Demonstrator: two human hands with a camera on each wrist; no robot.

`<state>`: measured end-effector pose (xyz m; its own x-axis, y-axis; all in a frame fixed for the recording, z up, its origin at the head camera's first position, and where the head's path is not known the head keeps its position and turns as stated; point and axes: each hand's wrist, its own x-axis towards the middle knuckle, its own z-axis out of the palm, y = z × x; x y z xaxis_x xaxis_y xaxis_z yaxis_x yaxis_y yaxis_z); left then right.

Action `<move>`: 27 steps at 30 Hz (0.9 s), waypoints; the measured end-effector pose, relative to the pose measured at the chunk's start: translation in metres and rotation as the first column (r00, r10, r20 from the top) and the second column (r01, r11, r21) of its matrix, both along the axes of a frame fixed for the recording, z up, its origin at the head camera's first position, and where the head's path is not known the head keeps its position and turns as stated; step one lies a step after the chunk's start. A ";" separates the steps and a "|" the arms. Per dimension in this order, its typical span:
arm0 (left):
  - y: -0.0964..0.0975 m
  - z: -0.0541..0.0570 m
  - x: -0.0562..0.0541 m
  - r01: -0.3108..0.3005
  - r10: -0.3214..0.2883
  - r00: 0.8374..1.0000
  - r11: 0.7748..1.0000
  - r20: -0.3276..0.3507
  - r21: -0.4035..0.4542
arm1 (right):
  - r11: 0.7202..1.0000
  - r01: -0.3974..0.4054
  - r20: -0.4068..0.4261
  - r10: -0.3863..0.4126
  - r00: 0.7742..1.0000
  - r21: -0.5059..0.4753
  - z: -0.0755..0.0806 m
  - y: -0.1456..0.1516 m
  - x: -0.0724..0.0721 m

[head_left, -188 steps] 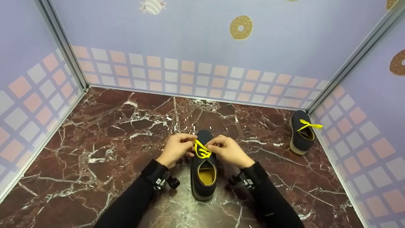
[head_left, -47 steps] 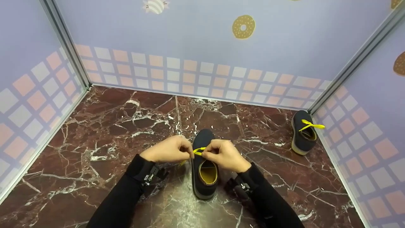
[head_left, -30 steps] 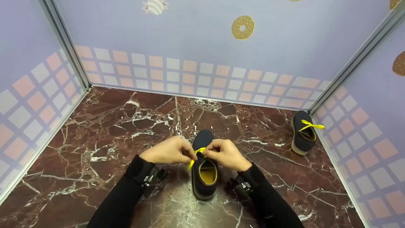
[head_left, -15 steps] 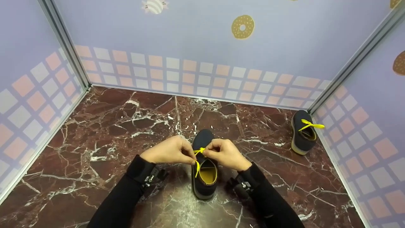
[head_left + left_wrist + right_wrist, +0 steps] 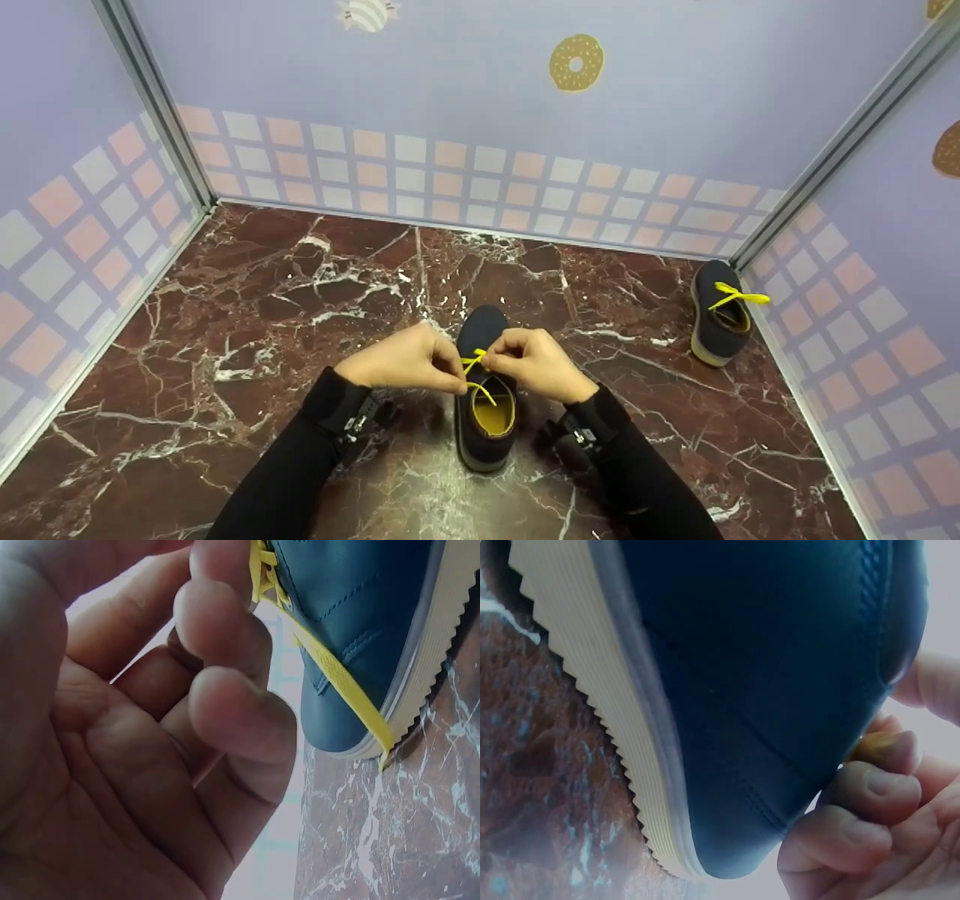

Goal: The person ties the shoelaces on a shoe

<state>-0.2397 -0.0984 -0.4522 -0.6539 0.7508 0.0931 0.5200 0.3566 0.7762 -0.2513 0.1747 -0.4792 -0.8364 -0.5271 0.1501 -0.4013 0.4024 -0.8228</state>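
A dark navy shoe (image 5: 482, 454) with a yellow insole stands on the floor, toe pointing away from me. My left hand (image 5: 409, 361) pinches its yellow shoelace (image 5: 482, 390) between thumb and forefinger at the shoe's left side. The lace's free end trails over the shoe opening. Across the tongue, my right hand (image 5: 538, 365) pinches the lace beside the crossed strands. In the left wrist view, another length of lace (image 5: 341, 679) hangs down the shoe's side to the sole. The right wrist view shows curled fingers (image 5: 870, 791) against the shoe's upper; the pinch itself is hidden there.
A matching shoe (image 5: 720, 322), its yellow lace tied in a bow, stands at the right near the corner. Purple panels with pink and white squares (image 5: 450, 180) enclose the reddish-brown marble floor (image 5: 300, 300) on three sides.
Both hands have drawn back from nearer the toe, the left also moving outward. Over the last second, the lace end at my left fingers has swung rightward over the shoe opening; my right hand stays nearly still.
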 end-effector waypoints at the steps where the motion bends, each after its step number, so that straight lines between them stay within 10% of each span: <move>1: 0.001 0.000 0.000 0.002 -0.002 1.000 1.000 0.001 -0.002 | 1.000 0.000 0.006 0.000 1.000 -0.003 0.000 0.000 0.000; 27: 0.021 -0.021 0.001 0.002 -0.009 0.996 0.996 0.083 0.093 | 0.998 -0.042 0.054 0.045 0.998 -0.043 -0.001 0.005 -0.003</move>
